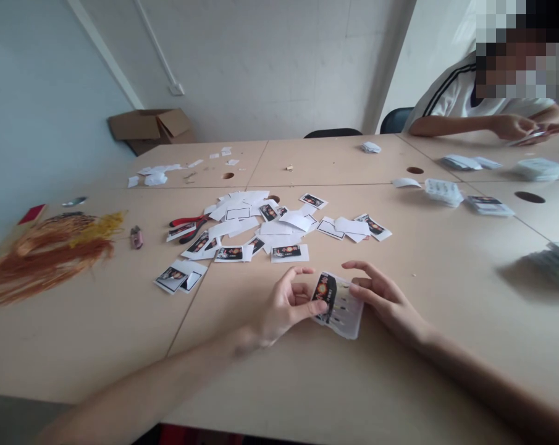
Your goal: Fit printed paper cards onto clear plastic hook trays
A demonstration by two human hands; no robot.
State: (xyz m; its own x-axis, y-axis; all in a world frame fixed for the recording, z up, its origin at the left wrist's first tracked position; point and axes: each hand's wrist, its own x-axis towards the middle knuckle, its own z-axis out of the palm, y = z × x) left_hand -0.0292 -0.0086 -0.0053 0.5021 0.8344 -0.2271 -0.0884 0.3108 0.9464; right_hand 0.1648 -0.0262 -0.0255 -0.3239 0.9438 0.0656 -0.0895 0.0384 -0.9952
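A thin, clear plastic case (351,315) with small items inside is tilted over the near part of the table. Across its left half lies a black printed card (324,290) with an orange burst. My left hand (286,306) grips the left side, its thumb pressed on the card and its other fingers behind. At the upper right edge, my right hand (388,303) pinches the case with thumb and fingers, its index finger raised. Just beyond my hands, loose printed cards (290,253) and white slips (279,228) lie in a spread heap.
Red-handled pliers (191,226) lie partly under the cards. Orange fibre strands (52,259) and a pink cutter (136,237) are on the left. Stacked clear cases (554,264) stand on the right. Across the table, a person's hands (522,128) hold a small object. A cardboard box (152,127) sits behind.
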